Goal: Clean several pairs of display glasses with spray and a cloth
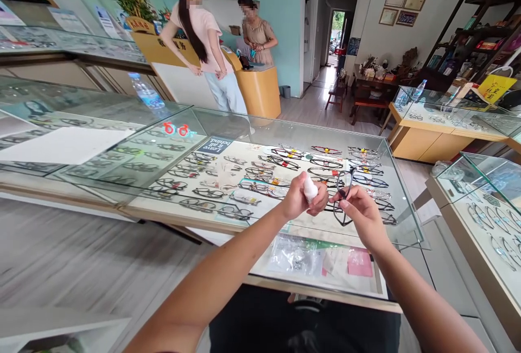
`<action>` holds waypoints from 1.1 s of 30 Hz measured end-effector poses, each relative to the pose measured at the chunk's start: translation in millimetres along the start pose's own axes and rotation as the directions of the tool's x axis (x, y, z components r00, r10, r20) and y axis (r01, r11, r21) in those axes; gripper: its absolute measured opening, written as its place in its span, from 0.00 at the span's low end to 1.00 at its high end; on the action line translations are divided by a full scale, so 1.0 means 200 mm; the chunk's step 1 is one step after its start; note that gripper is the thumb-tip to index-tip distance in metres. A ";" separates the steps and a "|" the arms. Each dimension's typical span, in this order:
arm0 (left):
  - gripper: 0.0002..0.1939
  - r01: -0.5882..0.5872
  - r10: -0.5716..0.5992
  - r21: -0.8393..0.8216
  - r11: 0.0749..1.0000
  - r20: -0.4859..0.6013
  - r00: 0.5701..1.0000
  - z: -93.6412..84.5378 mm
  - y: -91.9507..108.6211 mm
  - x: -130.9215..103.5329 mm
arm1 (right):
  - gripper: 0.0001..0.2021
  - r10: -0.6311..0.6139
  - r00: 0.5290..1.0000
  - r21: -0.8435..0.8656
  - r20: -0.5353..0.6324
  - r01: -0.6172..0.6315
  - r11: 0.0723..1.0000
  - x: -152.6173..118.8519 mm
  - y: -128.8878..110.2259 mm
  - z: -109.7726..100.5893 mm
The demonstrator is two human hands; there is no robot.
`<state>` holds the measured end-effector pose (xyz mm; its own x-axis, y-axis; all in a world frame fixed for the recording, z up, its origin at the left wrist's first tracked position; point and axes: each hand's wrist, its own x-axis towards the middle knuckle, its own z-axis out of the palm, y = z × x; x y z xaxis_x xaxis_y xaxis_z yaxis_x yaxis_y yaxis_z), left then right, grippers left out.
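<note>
My left hand (300,199) is wrapped round a small white bottle (310,189), its narrow end pointing up. Close beside it, my right hand (367,216) pinches a pair of dark-framed eyeglasses (340,213) at the middle, with the frame turned on end. Both hands are above a glass display case (260,125) that holds rows of eyeglasses. Below my hands an open drawer (380,288) shows clear plastic bags (295,255) and a pink packet (360,262).
A white sheet (69,144) and a water bottle (146,92) lie on the glass to the left. Red-framed toy-like glasses (176,130) rest nearby. Two people stand at a yellow counter (260,92) behind. Another display case (484,217) stands at the right.
</note>
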<state>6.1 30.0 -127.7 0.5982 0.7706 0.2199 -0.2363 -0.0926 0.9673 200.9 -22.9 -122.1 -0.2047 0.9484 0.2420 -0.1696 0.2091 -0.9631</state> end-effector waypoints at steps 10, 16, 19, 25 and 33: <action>0.38 -0.041 0.074 0.235 0.971 -0.134 0.988 0.03 -0.04 -0.04 | 0.18 0.084 0.986 0.066 0.146 -0.095 0.993 -0.02 -0.03 0.02; 0.40 -0.028 0.052 0.264 0.964 -0.084 0.995 0.04 -0.02 -0.04 | 0.19 0.088 0.983 0.090 0.164 -0.104 0.991 -0.02 -0.03 0.03; 0.42 -0.029 0.059 0.304 0.952 -0.090 0.994 0.04 -0.02 -0.04 | 0.21 0.112 0.988 0.101 0.103 -0.123 0.987 -0.01 -0.04 0.03; 0.41 -0.017 0.046 0.452 0.892 -0.053 0.998 0.04 0.00 -0.05 | 0.22 0.090 0.995 0.140 -0.037 -0.084 0.987 0.02 -0.05 -0.01; 0.37 0.014 -0.028 0.551 0.835 0.017 0.999 0.05 0.01 -0.06 | 0.23 0.062 0.995 0.121 -0.081 -0.052 0.991 0.02 -0.07 -0.01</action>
<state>5.2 13.8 -127.0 0.6175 0.7621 0.1948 0.2329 -0.4137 0.8801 204.6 -21.2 -107.6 -0.1363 0.9756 0.1719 -0.2745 0.1296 -0.9528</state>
